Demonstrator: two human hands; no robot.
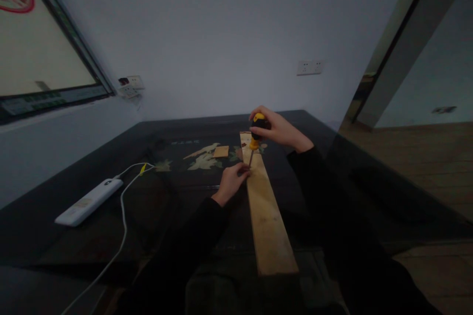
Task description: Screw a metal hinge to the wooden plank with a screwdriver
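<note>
A long pale wooden plank (269, 221) lies on the dark table (192, 216), running away from me. My right hand (279, 130) is closed around the yellow and black handle of a screwdriver (256, 133), which stands upright with its tip down on the plank. My left hand (232, 180) rests at the plank's left edge, its fingers pinched together right at the screwdriver tip; whatever they hold is too small to make out. Both arms are in black sleeves.
A white power bank or power strip (88, 202) with a white cable (123, 216) lies at the left of the table. A small tan wooden piece (220, 151) sits beyond my left hand. Wall sockets (309, 67) are on the back wall. Wooden floor shows at right.
</note>
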